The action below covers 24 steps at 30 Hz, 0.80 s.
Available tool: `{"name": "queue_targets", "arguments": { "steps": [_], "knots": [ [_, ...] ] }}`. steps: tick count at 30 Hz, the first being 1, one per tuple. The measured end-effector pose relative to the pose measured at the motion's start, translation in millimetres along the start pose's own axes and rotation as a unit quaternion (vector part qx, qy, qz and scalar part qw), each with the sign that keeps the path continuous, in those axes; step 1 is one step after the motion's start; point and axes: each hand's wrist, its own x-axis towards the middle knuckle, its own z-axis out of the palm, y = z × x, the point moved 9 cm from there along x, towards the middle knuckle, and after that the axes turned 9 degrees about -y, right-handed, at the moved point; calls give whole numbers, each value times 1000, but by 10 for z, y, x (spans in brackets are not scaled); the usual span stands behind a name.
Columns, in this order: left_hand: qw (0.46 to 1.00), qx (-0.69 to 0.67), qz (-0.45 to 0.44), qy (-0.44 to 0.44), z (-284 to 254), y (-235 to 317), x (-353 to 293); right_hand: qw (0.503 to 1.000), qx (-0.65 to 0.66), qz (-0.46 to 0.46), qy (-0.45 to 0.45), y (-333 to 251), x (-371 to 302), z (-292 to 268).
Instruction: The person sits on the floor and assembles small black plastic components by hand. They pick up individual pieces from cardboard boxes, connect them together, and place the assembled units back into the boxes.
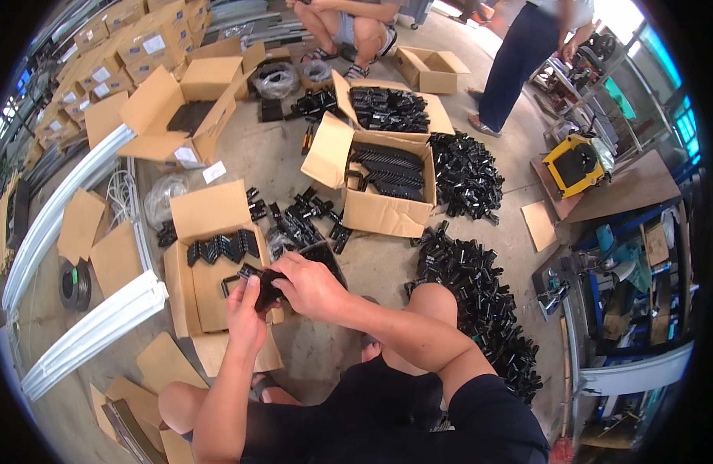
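My left hand (248,309) is closed round a small black bracket-like part (267,291), held just over the near right edge of an open cardboard box (188,298). From the right, my right hand (314,288) grips the same part, its fingers bent over the top; they hide much of its shape. Inside that box stands a zigzag row of black parts (223,247) along the far side, with bare cardboard in front. Just beyond my hands, more loose black parts (298,220) lie on the floor, next to a dark container (325,259) partly covered by my right hand.
Large heaps of black parts (480,301) lie to my right. Ahead stands a cardboard box (387,220) with stacked black parts, another filled box (387,108) behind it. White metal profiles (93,332) lie left. Two people are beyond, one crouching, one standing (511,69).
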Motion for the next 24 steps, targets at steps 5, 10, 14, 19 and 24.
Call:
{"name": "queue_targets", "arguments": {
  "steps": [5, 10, 14, 19, 24],
  "knots": [
    [998, 54, -23, -22, 7, -67, 12, 962, 261, 83, 19, 231, 62, 17],
    [999, 5, -19, -39, 65, -75, -48, 996, 73, 15, 43, 88, 27, 13],
    [999, -9, -9, -35, 26, -11, -130, 999, 17, -26, 8, -37, 45, 58],
    [999, 1, -9, -52, 68, -15, -102, 992, -113, -60, 19, -29, 45, 153],
    [999, 6, 1, -47, -6, 101, -205, 995, 52, -40, -73, -90, 69, 60]
  ]
}}
